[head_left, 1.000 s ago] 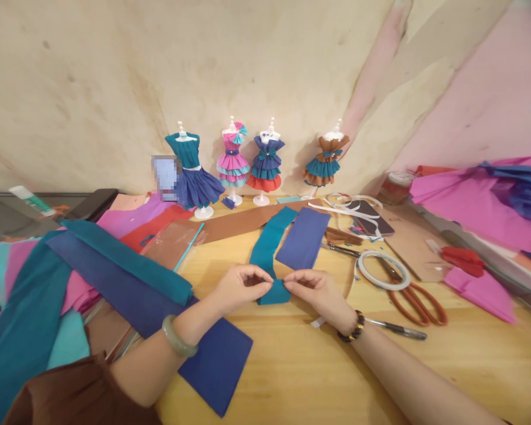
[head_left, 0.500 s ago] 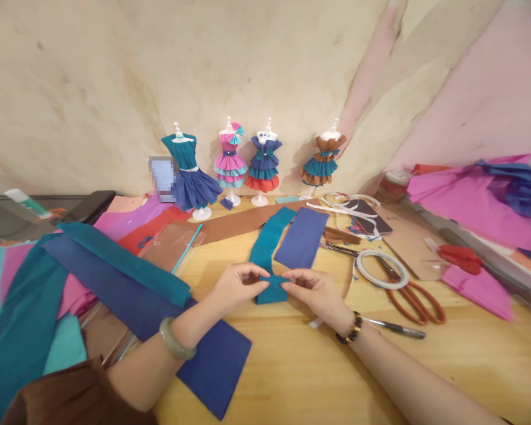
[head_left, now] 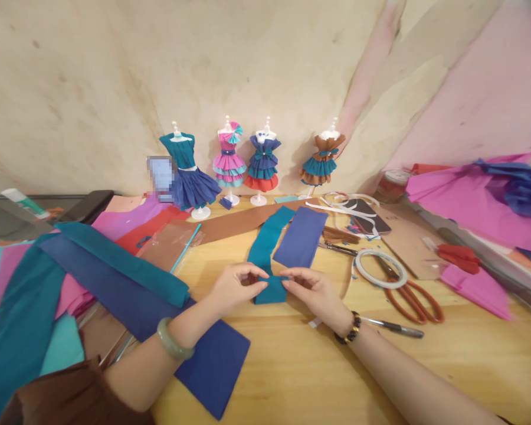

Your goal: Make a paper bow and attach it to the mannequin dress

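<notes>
Both my hands pinch the near part of a teal crepe paper strip [head_left: 265, 241] at the middle of the wooden table. My left hand [head_left: 241, 283] grips its left edge between thumb and fingers, and my right hand [head_left: 312, 289] grips the right edge. Between them the strip is folded over, its short end hanging toward me. The strip's far part runs away flat on the table. Beside it, to the right, lies a blue paper piece [head_left: 301, 237]. A long dark blue strip [head_left: 215, 369] passes under my left forearm.
Four small dress forms in paper dresses, one teal and blue [head_left: 188, 171], stand along the wall. To my right lie a white tape roll [head_left: 361, 277], orange-handled scissors [head_left: 418, 304] and a pen [head_left: 398, 327]. Coloured paper [head_left: 22, 330] is heaped at left.
Almost nothing differs. My fingers keep their pinch on the teal strip, with the right fingers shifted very slightly. The whole view has drifted a few pixels left.
</notes>
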Tool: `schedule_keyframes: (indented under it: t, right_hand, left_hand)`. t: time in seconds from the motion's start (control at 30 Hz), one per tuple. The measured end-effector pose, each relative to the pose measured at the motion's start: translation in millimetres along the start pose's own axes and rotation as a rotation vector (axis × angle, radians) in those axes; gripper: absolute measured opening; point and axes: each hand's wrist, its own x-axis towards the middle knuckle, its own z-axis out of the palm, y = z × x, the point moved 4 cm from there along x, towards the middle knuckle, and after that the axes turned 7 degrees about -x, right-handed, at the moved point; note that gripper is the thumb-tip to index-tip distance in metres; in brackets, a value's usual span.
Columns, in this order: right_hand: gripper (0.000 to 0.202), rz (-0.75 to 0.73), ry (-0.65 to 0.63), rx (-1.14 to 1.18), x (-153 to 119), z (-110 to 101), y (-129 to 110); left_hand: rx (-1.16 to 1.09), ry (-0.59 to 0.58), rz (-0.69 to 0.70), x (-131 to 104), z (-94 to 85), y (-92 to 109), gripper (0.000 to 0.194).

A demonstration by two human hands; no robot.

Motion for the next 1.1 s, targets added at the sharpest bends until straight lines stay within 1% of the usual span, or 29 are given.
schedule_keyframes:
  t: [0.2,0.43,0.6,0.77,0.9,1.1]
  right_hand:
    - [0.019,-0.041,0.012,-0.08,0.6,-4.3,-0.3]
    - [0.025,0.059,-0.008,-0.044,-1.8,-6.2,0.4]
    - [0.026,0.066,-0.013,-0.014,-2.3,-5.8,-6.0]
    - [0.031,0.086,0.006,-0.002,0.5,-3.4,0.3]
    - [0.033,0.069,0.017,0.01,1.7,-2.9,3.6]
    - [0.024,0.025,0.017,-0.04,0.5,-3.0,-0.2]
  left_hand:
    - [-0.038,0.0,-0.003,0.0,0.8,0.0,0.017]
    - [-0.037,-0.005,-0.021,-1.2,1.2,1.4,0.016]
    - [-0.026,-0.007,-0.023,-1.5,0.4,1.5,0.018]
    - [-0.038,-0.016,-0.029,-1.7,0.5,3.8,0.019]
    - [-0.043,-0.009,-0.032,-1.5,0.5,1.9,0.017]
    - [-0.019,0.01,-0.03,-0.9,-0.4,-0.4,0.019]
